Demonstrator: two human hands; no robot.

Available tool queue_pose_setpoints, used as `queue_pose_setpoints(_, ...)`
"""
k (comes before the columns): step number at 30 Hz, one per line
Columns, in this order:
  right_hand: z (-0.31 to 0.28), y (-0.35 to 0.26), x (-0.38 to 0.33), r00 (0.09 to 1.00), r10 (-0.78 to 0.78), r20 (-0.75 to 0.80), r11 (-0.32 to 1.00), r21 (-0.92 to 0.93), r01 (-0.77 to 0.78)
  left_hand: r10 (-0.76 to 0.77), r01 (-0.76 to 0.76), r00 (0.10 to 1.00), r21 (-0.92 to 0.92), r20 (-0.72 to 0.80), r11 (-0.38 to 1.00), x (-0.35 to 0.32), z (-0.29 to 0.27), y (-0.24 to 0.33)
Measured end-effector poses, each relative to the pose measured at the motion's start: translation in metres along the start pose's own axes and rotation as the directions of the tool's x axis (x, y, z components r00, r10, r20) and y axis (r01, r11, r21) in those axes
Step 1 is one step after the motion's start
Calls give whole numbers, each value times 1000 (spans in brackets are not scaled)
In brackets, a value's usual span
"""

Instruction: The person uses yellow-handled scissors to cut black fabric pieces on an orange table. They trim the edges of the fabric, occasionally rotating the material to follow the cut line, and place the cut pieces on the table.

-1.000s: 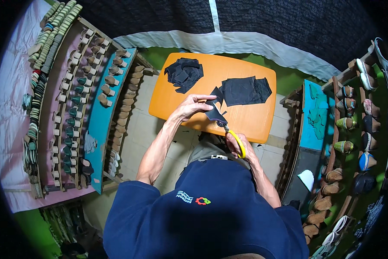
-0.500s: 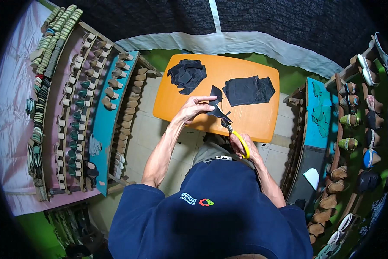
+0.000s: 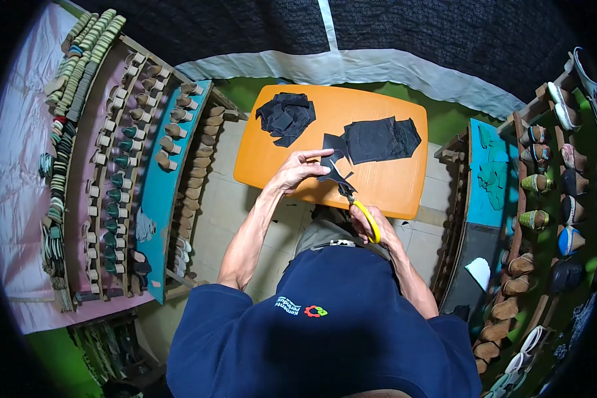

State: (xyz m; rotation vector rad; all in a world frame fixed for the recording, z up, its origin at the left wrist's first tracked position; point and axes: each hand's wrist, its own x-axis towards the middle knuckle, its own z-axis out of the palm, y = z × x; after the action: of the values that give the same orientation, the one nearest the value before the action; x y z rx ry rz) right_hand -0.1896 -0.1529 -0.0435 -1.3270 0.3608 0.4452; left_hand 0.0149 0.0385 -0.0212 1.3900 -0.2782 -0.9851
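Two hands at work over an orange tabletop (image 3: 391,192). Left hand (image 3: 298,171): fingers pinched on a black fabric piece (image 3: 335,166), held just above the tabletop's near edge. Right hand (image 3: 371,222): fingers clenched through the yellow handles of a pair of scissors (image 3: 359,207), blades meeting the lower edge of the fabric piece; whether the blades are parted cannot be told.

On the tabletop: one heap of small black offcuts (image 3: 285,117) at the far left; one larger stack of black fabric (image 3: 380,139) at the far right, just beside the held piece.

Risks, as judged:
- Left fingertips sit near the blades; a long cut could nick them.
- Fabric is limp and held at one side only; it may fold or slip, sending the cut off line.
- Held piece overlaps the stack's edge; blades could catch a second layer.
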Motion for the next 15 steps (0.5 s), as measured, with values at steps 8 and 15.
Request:
queue_pose_setpoints(8,-5,15,5,999,-43,-9,999,14,43,13,-17,999,-66,-48,998,-4,5,-6)
queue_pose_setpoints(15,-1,6,-1,999,-42,-17,999,17,42,41,-49,995,-90,-88,995,-2,-3,-17)
